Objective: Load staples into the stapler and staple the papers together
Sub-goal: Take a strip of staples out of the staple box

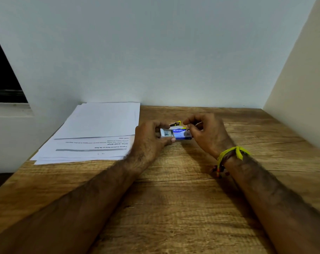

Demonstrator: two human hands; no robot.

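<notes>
A small blue and white staple box point(179, 134) sits between my hands above the wooden table point(173, 198), its inner tray slid out to the left with grey staples showing. My left hand point(150, 138) grips the tray end between thumb and fingers. My right hand point(205, 132) is at the box's right end, thumb and forefinger pinched together; whether they hold a staple strip I cannot tell. Behind the box a yellow and metal stapler point(176, 123) lies mostly hidden by my fingers. A loose stack of white papers point(97, 129) lies to the left.
A white wall stands right behind the table, and a cream side panel point(301, 88) closes the right side. The papers overhang the table's left edge. A dark window point(1, 79) is at far left. A yellow thread band circles my right wrist.
</notes>
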